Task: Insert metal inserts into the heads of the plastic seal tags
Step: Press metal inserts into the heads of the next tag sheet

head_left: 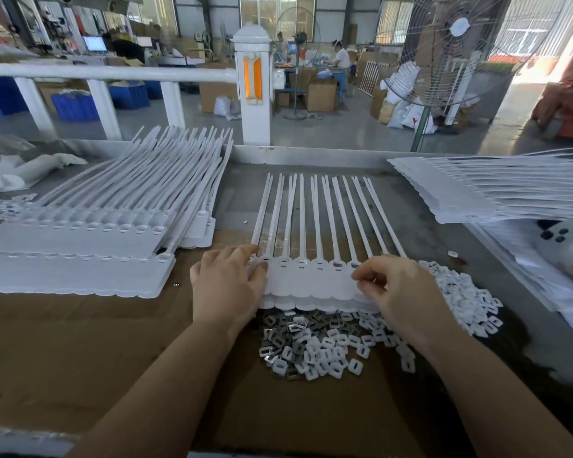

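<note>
Currently left hand (227, 285) lies flat on tag strip (311, 285); right hand (401, 292) pinches, contents unseen. Risk: strip shifts under it, insert seats crooked.

Bare cardboard (80, 342) near-left; tag stacks (80, 246) left, insert heap (315, 345) centre.

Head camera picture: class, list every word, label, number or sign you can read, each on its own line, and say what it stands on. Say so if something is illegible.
No text can be read anywhere in this picture.
White sack on the floor: a red mark, too small and blurred to read.
Monitor in the background: lit screen, nothing legible.
Seal tags under the hands: no print visible.
</note>
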{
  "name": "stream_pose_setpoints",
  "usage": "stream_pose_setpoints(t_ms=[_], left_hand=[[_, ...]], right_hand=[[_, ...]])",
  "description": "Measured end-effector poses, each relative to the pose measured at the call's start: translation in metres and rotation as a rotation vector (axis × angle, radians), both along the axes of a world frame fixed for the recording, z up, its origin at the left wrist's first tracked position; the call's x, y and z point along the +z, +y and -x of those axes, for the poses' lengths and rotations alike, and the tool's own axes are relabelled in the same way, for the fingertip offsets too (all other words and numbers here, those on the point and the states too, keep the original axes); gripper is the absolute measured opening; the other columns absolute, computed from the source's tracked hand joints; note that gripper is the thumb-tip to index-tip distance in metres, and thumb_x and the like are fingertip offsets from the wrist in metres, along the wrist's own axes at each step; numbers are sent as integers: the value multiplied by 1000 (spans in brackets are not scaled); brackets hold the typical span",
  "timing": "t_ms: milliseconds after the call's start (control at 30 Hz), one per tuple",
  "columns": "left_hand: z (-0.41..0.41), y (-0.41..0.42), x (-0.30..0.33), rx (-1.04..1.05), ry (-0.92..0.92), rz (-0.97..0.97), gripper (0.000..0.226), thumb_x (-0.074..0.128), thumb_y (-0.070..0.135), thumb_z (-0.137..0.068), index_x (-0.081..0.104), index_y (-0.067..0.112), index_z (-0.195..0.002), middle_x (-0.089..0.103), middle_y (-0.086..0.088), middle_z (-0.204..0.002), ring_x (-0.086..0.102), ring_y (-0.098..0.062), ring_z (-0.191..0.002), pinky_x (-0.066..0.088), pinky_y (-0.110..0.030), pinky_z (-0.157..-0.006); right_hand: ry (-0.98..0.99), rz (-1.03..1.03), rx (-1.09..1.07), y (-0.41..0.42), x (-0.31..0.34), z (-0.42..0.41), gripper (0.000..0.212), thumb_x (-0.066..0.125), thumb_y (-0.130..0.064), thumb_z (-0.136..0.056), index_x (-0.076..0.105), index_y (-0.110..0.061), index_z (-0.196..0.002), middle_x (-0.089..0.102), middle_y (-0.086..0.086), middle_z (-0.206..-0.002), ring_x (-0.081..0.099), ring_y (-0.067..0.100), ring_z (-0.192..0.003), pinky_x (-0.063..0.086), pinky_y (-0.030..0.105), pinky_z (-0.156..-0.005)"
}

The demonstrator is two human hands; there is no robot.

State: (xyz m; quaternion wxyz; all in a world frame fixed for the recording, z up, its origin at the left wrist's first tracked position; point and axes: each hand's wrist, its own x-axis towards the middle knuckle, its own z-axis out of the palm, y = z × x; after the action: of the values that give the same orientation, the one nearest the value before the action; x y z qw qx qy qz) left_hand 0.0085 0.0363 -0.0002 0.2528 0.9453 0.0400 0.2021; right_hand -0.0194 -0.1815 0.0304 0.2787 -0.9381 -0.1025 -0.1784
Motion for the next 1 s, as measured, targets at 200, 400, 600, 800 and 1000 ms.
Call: stream_pose_setpoints(t_ms=[200, 400, 600, 800, 1000], left_hand=[[1, -1, -2, -23, 25, -63, 40, 45, 44, -92, 51, 30, -129, 52, 8, -133, 34, -19, -127, 10, -31, -97], [-1, 0, -4, -20, 24, -77, 38, 46, 44, -91, 53, 29, -125, 53, 8, -130, 36, -19, -124, 9, -30, -92], [-1, 1, -2, -41, -37, -52, 37, 50, 43, -89, 54, 31, -124, 47, 11, -129, 31, -15, -123, 13, -32, -99], [6, -17, 15, -251, -113, -13, 26, 60, 32, -88, 63, 27, -114, 56, 13, -107, 45, -10, -108, 27, -23, -92], [25, -64, 42, -751, 101, 286, 14, 66, 23, -85, 70, 23, -98, 65, 18, -89, 58, 5, -80, 46, -7, -73]], right_hand=[[147, 84, 45, -5, 9, 15, 8, 69, -16, -82, 72, -21, -86, 65, -9, -83, 57, 0, -74, 46, 13, -72], [262, 188, 33, -3, 16, 23, 8, 72, -32, -79, 68, -25, -80, 60, -15, -75, 56, 1, -72, 51, 23, -73], [125, -239, -24, -2, 15, 14, 8, 68, -23, -82, 72, -20, -76, 66, -11, -67, 60, 1, -66, 48, 14, -61], [231, -984, -215, 5, 15, -10, 5, 70, -20, -81, 69, -18, -77, 63, -2, -64, 54, 7, -57, 48, 22, -64], [318, -1432, -333, 20, 23, -33, 6, 68, -12, -83, 64, -8, -82, 55, 0, -57, 46, 9, -47, 41, 21, -51]])
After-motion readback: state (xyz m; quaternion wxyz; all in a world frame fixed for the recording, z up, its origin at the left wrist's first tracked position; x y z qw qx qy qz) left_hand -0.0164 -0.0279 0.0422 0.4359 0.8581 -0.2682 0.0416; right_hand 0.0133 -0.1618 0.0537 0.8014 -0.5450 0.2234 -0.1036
